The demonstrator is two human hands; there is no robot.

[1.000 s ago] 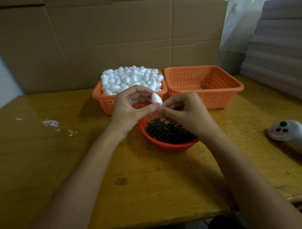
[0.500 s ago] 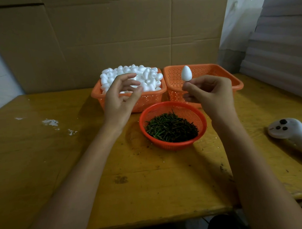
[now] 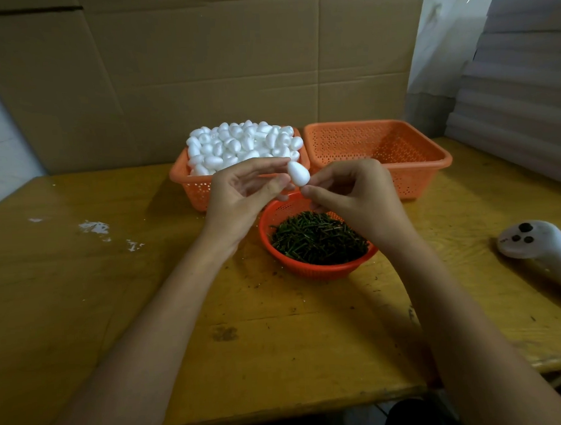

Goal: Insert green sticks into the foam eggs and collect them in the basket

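Note:
A white foam egg (image 3: 298,173) is held up over the table, gripped between the thumb and fingers of my left hand (image 3: 243,197). My right hand (image 3: 351,197) meets it from the right, with thumb and forefinger pinching a green stick at the egg's lower end. The fingertips hide nearly all of the stick. Just below the hands stands a round red bowl (image 3: 316,270) full of green sticks (image 3: 318,236). Behind are an orange basket (image 3: 189,190) heaped with foam eggs (image 3: 242,143) and a second orange basket (image 3: 430,162) to its right.
A white handheld controller (image 3: 538,248) lies at the table's right edge. Cardboard sheets stand behind the baskets, and grey boards are stacked at the far right. White scraps (image 3: 95,226) dot the wooden table on the left.
Half a second ago my right hand held an egg up by the right basket while my left hand was at the egg heap. Now both hands meet over the bowl at one egg.

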